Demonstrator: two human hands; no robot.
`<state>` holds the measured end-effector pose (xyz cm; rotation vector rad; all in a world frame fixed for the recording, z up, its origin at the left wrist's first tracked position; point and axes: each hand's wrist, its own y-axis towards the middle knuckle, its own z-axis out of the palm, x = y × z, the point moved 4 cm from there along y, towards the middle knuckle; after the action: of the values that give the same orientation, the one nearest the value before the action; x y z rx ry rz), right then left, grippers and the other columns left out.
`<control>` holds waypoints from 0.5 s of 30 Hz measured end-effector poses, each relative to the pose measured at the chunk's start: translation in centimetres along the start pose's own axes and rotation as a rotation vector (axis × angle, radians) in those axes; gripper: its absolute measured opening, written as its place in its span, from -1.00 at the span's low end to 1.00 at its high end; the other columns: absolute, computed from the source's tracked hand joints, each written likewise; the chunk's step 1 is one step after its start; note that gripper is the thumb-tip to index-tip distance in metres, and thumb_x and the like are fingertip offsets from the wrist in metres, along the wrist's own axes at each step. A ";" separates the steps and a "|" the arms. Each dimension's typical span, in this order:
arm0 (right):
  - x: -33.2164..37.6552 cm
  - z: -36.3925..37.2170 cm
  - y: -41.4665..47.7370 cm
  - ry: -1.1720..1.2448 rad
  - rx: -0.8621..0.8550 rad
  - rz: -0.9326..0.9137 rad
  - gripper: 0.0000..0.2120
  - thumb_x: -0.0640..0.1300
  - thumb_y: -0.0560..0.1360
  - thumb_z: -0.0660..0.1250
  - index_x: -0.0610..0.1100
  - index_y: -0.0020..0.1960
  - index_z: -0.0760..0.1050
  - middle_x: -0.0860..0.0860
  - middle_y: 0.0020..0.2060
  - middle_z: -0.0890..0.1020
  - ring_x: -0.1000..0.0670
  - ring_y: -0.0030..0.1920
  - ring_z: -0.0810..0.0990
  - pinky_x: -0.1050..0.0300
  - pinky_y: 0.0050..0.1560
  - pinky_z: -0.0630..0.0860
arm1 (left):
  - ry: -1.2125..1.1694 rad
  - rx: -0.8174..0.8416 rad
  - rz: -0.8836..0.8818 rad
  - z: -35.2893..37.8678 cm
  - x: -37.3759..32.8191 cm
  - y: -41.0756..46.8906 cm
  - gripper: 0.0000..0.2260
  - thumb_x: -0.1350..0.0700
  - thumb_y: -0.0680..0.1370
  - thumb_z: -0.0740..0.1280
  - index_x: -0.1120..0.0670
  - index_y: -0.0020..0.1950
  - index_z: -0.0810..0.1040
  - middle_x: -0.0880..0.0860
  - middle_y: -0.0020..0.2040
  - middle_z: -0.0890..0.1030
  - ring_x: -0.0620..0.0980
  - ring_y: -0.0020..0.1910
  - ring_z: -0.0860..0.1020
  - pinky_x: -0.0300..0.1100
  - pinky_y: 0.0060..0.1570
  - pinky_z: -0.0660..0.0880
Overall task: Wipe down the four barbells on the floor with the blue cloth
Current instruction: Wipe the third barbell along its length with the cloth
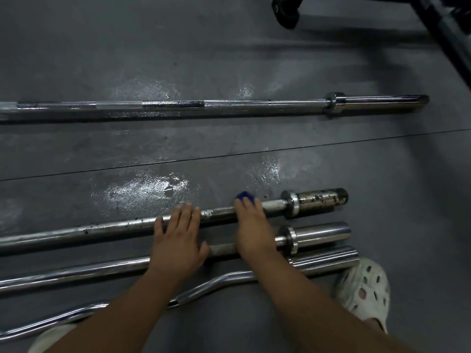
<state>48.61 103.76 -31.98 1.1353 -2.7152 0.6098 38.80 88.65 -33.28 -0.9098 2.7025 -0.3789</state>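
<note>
Four barbells laid side by side on the grey floor (76,59). Farthest out, alone beyond a seam in the floor: a long straight barbell (229,105). Nearer, in a tight group: a rust-spotted barbell (102,229), then a chrome barbell (318,234), then a curl bar (221,278) closest to the near edge.

Left hand (178,238) laid flat, fingers straight and spread, resting across the rust-spotted shaft with the palm over the chrome one. Right hand (251,225) curled over the same rust-spotted shaft near its collar, seemingly pinching the blue cloth (245,195) against the metal. Only a small fold of blue visible past the fingertips.

Shiny wet patches (142,187) on the floor between the far barbell and the group. White perforated clog (364,291) at the near right, just beside the curl bar's sleeve. Black equipment frame (433,21) at the far right corner.
</note>
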 end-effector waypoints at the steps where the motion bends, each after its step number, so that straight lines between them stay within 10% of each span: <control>1: -0.1 -0.6 0.3 0.054 0.012 -0.073 -0.36 -0.36 0.47 0.25 -0.06 0.51 0.24 -0.01 0.49 0.27 -0.11 0.53 0.15 0.00 0.43 0.31 | -0.001 0.005 -0.006 0.0 0.0 0.0 -0.26 -0.22 0.41 0.07 0.10 0.54 0.32 0.11 0.53 0.33 0.13 0.51 0.29 0.32 0.39 0.16; 7: -4.6 -2.0 0.3 0.165 -0.210 0.224 -0.48 -0.49 0.43 0.21 -0.22 0.35 0.44 -0.14 0.37 0.44 -0.12 0.42 0.31 0.18 0.41 0.17 | 0.021 0.007 -0.026 -0.1 0.2 0.3 -0.29 -0.21 0.40 0.10 0.08 0.50 0.39 0.10 0.50 0.39 0.14 0.48 0.36 0.33 0.35 0.24; 12: 1.2 -1.9 0.6 0.198 -0.112 -0.164 -0.54 -0.38 0.41 0.21 -0.02 0.22 0.51 -0.05 0.09 0.59 -0.09 0.12 0.51 0.02 0.10 0.49 | 0.001 -0.010 -0.031 0.0 -0.1 0.3 -0.29 -0.20 0.38 0.12 0.09 0.47 0.42 0.11 0.47 0.42 0.14 0.46 0.38 0.33 0.35 0.21; 15: -3.1 -4.3 1.7 0.209 -0.278 0.123 -0.58 -0.44 0.40 0.22 -0.06 0.13 0.54 -0.10 0.06 0.53 -0.14 0.08 0.48 -0.02 -0.01 0.50 | -0.002 -0.009 -0.035 0.0 0.1 0.4 -0.29 -0.20 0.41 0.10 0.07 0.51 0.37 0.09 0.50 0.38 0.13 0.49 0.33 0.32 0.39 0.19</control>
<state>49.51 108.63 -29.44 0.7960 -2.5996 0.3286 38.48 88.86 -33.45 -0.9605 2.6924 -0.3727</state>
